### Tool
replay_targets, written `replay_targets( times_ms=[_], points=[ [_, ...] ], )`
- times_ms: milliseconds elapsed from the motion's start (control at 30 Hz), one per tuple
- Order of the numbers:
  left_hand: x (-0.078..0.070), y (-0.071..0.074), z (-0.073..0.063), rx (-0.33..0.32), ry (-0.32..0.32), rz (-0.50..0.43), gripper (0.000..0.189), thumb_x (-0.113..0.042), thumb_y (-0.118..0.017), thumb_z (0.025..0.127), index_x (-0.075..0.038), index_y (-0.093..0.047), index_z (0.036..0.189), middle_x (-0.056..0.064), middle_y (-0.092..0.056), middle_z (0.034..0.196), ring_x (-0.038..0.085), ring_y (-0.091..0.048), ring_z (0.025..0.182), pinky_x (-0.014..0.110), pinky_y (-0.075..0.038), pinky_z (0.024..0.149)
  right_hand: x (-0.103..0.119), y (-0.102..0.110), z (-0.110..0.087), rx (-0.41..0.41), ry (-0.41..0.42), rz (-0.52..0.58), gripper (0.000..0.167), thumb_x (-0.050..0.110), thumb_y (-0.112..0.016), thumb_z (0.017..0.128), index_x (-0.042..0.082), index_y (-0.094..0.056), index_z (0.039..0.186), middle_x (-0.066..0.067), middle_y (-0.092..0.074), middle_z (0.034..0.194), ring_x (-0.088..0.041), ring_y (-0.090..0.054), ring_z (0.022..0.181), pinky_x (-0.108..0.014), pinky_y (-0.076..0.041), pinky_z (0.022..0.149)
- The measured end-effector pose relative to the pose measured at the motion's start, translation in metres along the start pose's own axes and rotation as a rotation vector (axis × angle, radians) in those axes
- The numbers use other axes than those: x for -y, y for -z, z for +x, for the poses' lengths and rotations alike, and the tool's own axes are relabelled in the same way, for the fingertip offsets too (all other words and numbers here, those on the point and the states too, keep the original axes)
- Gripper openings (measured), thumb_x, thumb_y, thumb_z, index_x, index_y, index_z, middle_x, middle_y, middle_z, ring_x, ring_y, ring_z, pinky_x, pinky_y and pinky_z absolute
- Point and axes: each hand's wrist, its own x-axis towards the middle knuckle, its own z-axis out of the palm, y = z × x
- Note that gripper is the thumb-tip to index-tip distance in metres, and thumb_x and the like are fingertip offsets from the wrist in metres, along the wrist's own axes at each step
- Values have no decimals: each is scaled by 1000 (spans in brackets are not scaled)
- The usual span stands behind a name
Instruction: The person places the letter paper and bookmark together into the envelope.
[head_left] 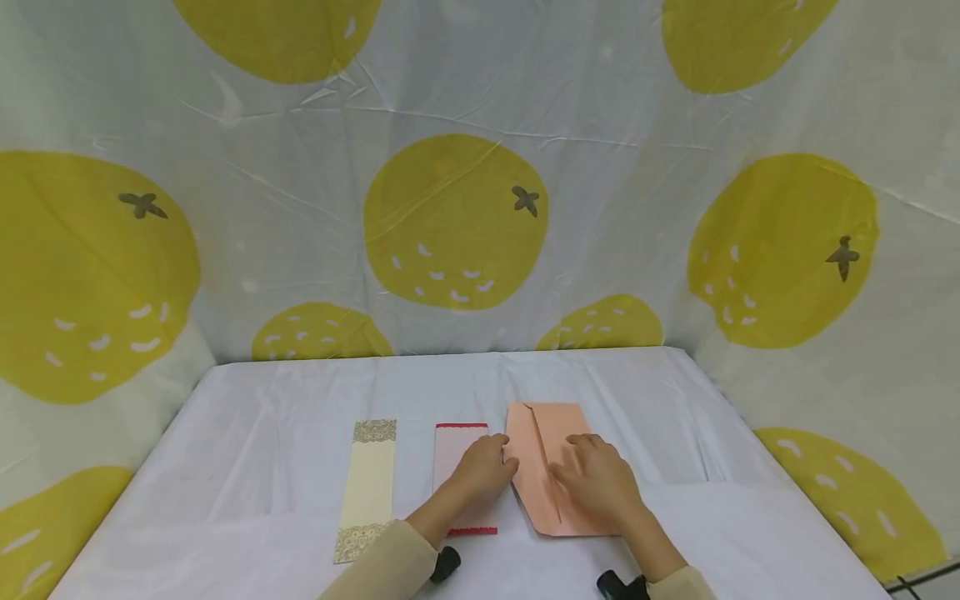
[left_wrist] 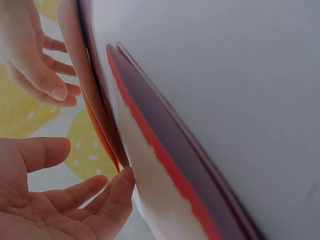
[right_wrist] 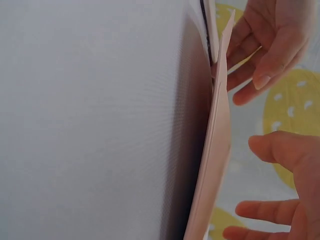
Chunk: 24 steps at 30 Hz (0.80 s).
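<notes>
One peach envelope (head_left: pixel 536 479), two cards (head_left: pixel 367 483) (head_left: pixel 450 454), fingers (head_left: pixel 585 442) of two hands (head_left: pixel 480 468) (head_left: pixel 602 482)

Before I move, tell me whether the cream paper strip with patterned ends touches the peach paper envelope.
No, in the head view the strip lies apart, with the red-edged pink paper piece between it and the envelope.

Left hand (head_left: pixel 482 468) and forearm (head_left: pixel 437 514) — head view — hide part of the pink card (head_left: pixel 452 448); the right hand (head_left: pixel 602 479) covers part of the envelope (head_left: pixel 531 483); both sleeves (head_left: pixel 386 567) run off the lower edge.

left sleeve (head_left: pixel 386 565): beige | right sleeve (head_left: pixel 681 586): beige | wrist devices (head_left: pixel 446 565): black
</notes>
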Motion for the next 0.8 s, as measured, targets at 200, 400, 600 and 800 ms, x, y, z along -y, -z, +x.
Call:
replay_targets(
  times_ms=[200,400,600,800],
  points=[
    [-1,-3,4,-30,26,-10,40,-12,-59,91,10,-56,123,21,-62,112,34,-59,106,48,-48,92,0,0,1,25,-71,26,57,39,-68,88,-2,-58,126,-22,-57,123,-42,-57,109,-57,-46,86],
    [-1,-5,6,-39,65,-54,38,-9,-60,90,11,-56,122,20,-62,108,30,-60,99,46,-50,87,-1,-1,1,29,-84,53,57,38,-69,88,-3,-58,126,-22,-58,121,-40,-58,107,-54,-47,87],
    [0,-8,11,-67,90,-68,41,-5,-61,85,13,-54,121,22,-62,108,29,-58,95,47,-49,86,-1,-1,2,29,-69,42,56,38,-70,87,-3,-59,125,-21,-59,117,-40,-60,103,-54,-48,85],
    [-1,-9,12,-83,116,-74,36,0,-64,80,15,-57,112,19,-63,97,26,-56,84,41,-51,78,0,-1,2,23,-65,41,56,38,-71,86,-2,-60,123,-19,-60,115,-39,-61,100,-53,-49,82]
  ],
)
